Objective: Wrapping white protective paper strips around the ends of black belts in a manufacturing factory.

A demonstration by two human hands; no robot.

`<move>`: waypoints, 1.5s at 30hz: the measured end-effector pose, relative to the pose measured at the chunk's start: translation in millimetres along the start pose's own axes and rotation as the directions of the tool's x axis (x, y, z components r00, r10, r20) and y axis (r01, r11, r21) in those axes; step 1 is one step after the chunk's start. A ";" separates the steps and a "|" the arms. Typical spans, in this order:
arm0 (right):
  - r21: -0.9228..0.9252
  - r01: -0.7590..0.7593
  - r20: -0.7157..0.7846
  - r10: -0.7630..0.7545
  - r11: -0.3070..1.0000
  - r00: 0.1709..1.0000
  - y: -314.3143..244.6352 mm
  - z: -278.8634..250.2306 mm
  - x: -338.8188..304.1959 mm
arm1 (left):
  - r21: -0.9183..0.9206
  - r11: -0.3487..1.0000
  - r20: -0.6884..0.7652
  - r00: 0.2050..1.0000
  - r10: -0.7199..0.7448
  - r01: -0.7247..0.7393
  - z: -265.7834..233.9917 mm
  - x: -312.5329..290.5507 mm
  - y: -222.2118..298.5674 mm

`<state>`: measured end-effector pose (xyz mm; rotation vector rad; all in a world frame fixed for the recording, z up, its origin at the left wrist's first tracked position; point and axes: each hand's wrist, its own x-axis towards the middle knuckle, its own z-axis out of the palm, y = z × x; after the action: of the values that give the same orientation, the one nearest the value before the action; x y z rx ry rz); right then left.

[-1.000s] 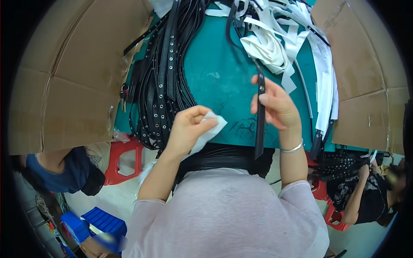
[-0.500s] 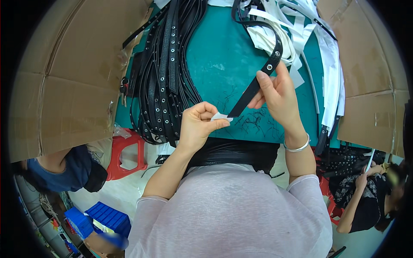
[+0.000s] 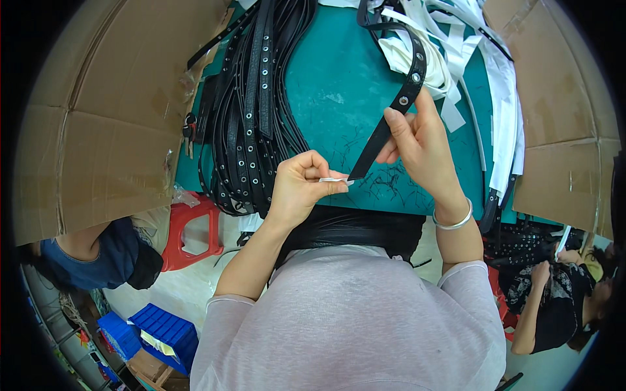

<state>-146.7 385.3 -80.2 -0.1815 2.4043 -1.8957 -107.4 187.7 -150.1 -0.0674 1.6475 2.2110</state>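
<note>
My right hand grips a black belt with metal eyelets, between thumb and fingers. The belt's end slants down to the left, and its other part curves up and away over the table. My left hand pinches a small white piece, paper or cloth by its look, between thumb and forefinger. This white piece touches the tip of the belt. A thick bundle of black eyelet belts lies on the green table, left of my hands.
White strips are heaped at the back right, and more hang along the right side. Cardboard sheets stand on both sides. Dark thread scraps lie near the table's front edge. A red stool and two other people flank me.
The white piece has turned so it looks thinner, edge-on. My right hand and the belt have shifted very slightly. Both holds stay the same.
</note>
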 end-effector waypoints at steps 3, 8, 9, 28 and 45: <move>-0.021 -0.013 0.005 0.013 1.000 1.000 -1.9 0.9 1.3 | 0.005 1.000 0.014 1.000 -0.006 0.006 -0.7 -0.1 0.5; -0.085 0.021 -0.002 -0.021 0.996 1.000 -2.6 3.0 -1.3 | 0.023 1.000 0.019 1.000 0.004 -0.005 -1.0 -0.8 0.5; -0.119 0.036 -0.018 -0.038 0.992 0.999 -2.4 3.1 -1.3 | 0.009 1.000 0.017 1.000 0.005 -0.005 -1.0 -0.7 0.5; -0.184 0.150 0.065 -0.140 0.971 0.988 -4.3 16.0 -2.8 | 0.115 0.988 0.113 0.987 -0.114 0.101 -1.3 -2.2 10.2; 0.547 -0.276 0.234 0.172 0.790 0.957 64.0 81.4 -33.8 | -0.224 0.958 -0.192 0.972 0.139 -0.181 -30.7 4.6 -14.6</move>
<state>-105.5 326.2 -161.9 -0.0135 1.5593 -2.2673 -112.6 163.9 -174.2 -0.2043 1.5086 2.5873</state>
